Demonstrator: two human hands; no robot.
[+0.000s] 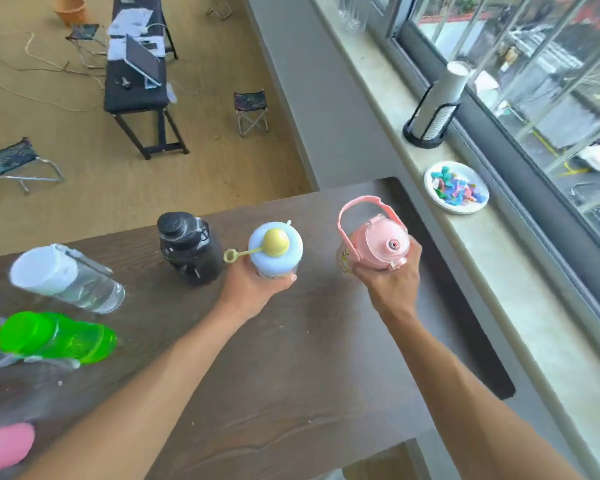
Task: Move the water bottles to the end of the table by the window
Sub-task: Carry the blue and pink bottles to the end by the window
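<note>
My left hand (253, 284) grips a pale blue bottle (275, 249) with a yellow round cap, held upright near the middle of the dark wooden table (291, 368). My right hand (388, 282) grips a pink bottle (373, 242) with a carry loop, close to the table's window end. A black bottle (187, 249) stands just left of the blue one. Further left stand a clear bottle with a white lid (66, 278) and a green bottle (56, 337). A pink object (4, 445) shows at the lower left edge.
The window sill (499, 271) runs along the right, carrying a white plate of coloured pieces (456, 188) and a black holder with paper cups (433, 109). Beyond the table's far edge are the wooden floor, folding stools (252, 110) and a black bench with papers (136, 74).
</note>
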